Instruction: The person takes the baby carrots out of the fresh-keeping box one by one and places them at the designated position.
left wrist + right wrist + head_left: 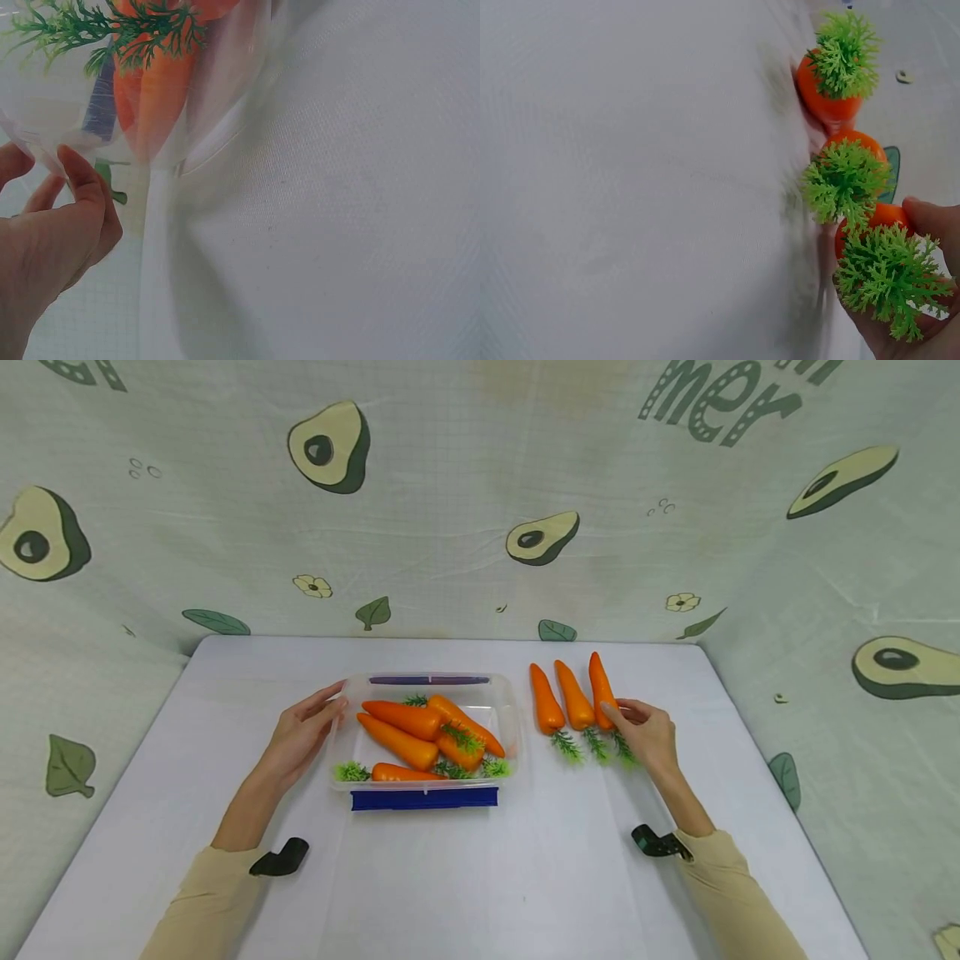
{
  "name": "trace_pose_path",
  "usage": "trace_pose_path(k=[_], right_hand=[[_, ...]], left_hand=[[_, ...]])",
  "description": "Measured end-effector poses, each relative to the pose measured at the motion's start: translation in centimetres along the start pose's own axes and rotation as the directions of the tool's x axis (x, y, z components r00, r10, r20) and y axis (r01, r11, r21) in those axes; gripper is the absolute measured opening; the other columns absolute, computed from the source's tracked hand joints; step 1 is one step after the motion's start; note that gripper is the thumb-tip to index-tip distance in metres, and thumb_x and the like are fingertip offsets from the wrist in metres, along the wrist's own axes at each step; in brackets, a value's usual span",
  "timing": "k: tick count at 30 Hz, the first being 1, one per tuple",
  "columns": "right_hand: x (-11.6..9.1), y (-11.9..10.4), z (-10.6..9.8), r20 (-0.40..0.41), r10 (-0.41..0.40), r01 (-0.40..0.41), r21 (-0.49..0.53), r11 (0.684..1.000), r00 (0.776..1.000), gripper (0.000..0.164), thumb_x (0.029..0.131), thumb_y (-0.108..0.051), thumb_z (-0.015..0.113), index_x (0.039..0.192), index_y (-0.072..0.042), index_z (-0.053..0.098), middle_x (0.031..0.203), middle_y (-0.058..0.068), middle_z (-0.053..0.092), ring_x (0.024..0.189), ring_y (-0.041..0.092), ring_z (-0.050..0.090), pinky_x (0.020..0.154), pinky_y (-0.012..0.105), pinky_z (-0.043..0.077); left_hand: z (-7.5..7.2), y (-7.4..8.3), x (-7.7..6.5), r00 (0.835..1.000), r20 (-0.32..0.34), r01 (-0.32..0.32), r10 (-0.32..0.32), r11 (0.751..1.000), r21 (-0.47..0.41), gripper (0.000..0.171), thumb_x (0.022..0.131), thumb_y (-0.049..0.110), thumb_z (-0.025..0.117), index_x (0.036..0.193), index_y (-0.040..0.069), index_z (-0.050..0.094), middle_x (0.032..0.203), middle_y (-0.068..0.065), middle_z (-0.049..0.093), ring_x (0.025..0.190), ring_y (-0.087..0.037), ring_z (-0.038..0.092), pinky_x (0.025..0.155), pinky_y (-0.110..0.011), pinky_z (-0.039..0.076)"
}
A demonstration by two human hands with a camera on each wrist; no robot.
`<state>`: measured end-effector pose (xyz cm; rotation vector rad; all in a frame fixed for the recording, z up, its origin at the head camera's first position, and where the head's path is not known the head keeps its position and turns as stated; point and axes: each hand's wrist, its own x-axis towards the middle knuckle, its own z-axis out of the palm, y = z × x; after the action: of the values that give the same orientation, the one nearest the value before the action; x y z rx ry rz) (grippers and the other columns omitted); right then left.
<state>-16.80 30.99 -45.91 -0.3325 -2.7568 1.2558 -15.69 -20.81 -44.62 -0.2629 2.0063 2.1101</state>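
A clear plastic container (513,727) with blue clip flaps holds several orange toy carrots (405,718) with green tops. My left hand (296,743) is at its left side; in the left wrist view the thumb and fingers of that hand (64,232) pinch the container's rim. To the right of the container, three more carrots lie side by side, tips pointing away. My right hand (648,735) holds the rightmost carrot (601,683) between thumb and fingers. Its leafy top (889,281) covers part of the fingers in the right wrist view.
The left carrot (546,700) and the middle carrot (573,693) of the row lie close to the held one. All stand on a white table (465,885). A cloth printed with avocados (330,447) rises behind the table and along its sides.
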Motion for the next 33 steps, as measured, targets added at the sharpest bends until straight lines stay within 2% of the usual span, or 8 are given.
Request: trace_pose_path(k=[5,9,12,14,19,27,29,33], right_hand=[[0.1,0.2,-0.1,-0.012,-0.014,0.013,-0.070,0.997,1.000,0.060,0.096,-0.048,0.071,0.129,0.002,0.070,0.115,0.026,0.072,0.106,0.039,0.068,0.079,0.031,0.052],[0.0,0.1,-0.4,-0.009,-0.029,0.028,-0.104,0.994,1.000,0.060,0.097,-0.047,0.070,0.126,0.005,0.070,0.113,0.028,0.072,0.104,0.041,0.068,0.084,0.045,0.055],[0.0,-0.1,-0.7,0.015,-0.038,0.040,-0.127,0.991,0.999,0.062,0.098,-0.048,0.067,0.124,0.008,0.069,0.113,0.029,0.071,0.104,0.043,0.068,0.087,0.051,0.055],[0.0,-0.2,-0.9,0.031,-0.044,0.048,-0.140,0.989,0.999,0.062,0.099,-0.047,0.066,0.124,0.010,0.068,0.114,0.030,0.071,0.105,0.043,0.068,0.088,0.053,0.055],[0.1,-0.9,-1.3,0.059,-0.071,0.079,-0.142,0.987,0.996,0.061,0.101,-0.042,0.066,0.131,0.012,0.062,0.122,0.032,0.067,0.109,0.046,0.067,0.091,0.056,0.055],[0.1,-3.3,-1.3,0.068,-0.217,0.224,-0.126,0.966,0.974,0.043,0.101,-0.020,0.068,0.128,0.013,0.063,0.122,0.033,0.065,0.107,0.048,0.064,0.092,0.058,0.054],[0.1,-4.2,-1.1,0.081,-0.231,0.240,-0.121,0.963,0.970,0.041,0.100,-0.018,0.069,0.128,0.013,0.063,0.123,0.033,0.065,0.107,0.047,0.063,0.093,0.057,0.054],[-0.1,-6.0,-0.8,0.110,-0.242,0.254,-0.110,0.961,0.964,0.041,0.099,-0.017,0.070,0.128,0.011,0.063,0.123,0.031,0.065,0.109,0.046,0.063,0.096,0.056,0.053]], left_hand=[[-0.1,0.1,0.0,1.000,-0.001,0.010,-0.010,1.000,0.026,0.068,0.100,0.041,0.066,0.159,0.016,0.042,0.125,-0.003,0.053,0.110,-0.010,0.049,0.107,-0.014,0.039],[-0.1,0.1,0.0,1.000,0.000,0.016,-0.016,0.999,0.044,0.067,0.100,0.043,0.065,0.159,0.018,0.042,0.139,-0.006,0.049,0.113,-0.010,0.049,0.116,-0.022,0.034],[-0.1,0.2,0.0,1.000,-0.001,0.018,-0.018,0.998,0.061,0.066,0.101,0.043,0.064,0.159,0.019,0.042,0.150,-0.007,0.043,0.117,-0.011,0.047,0.119,-0.027,0.030],[-0.1,0.2,-0.1,1.000,0.000,0.017,-0.017,0.998,0.060,0.066,0.102,0.043,0.063,0.159,0.019,0.041,0.149,-0.007,0.043,0.118,-0.011,0.047,0.119,-0.028,0.030],[-0.1,0.3,-0.1,1.000,0.001,0.018,-0.018,0.999,0.048,0.066,0.101,0.042,0.064,0.159,0.018,0.042,0.132,-0.004,0.051,0.117,-0.012,0.046,0.119,-0.027,0.031],[-0.1,0.3,-0.3,1.000,0.010,0.009,-0.009,0.998,0.060,0.067,0.102,0.043,0.063,0.159,0.018,0.041,0.132,0.003,0.049,0.121,-0.013,0.044,0.120,-0.030,0.029],[-0.1,0.3,-0.3,1.000,0.016,0.000,-0.001,0.999,0.049,0.066,0.102,0.042,0.063,0.159,0.017,0.041,0.126,0.001,0.050,0.124,-0.014,0.043,0.120,-0.031,0.027],[0.0,0.3,-0.5,1.000,0.020,-0.004,0.003,0.999,0.043,0.065,0.103,0.041,0.063,0.159,0.017,0.041,0.136,-0.001,0.048,0.127,-0.015,0.042,0.121,-0.032,0.026]])
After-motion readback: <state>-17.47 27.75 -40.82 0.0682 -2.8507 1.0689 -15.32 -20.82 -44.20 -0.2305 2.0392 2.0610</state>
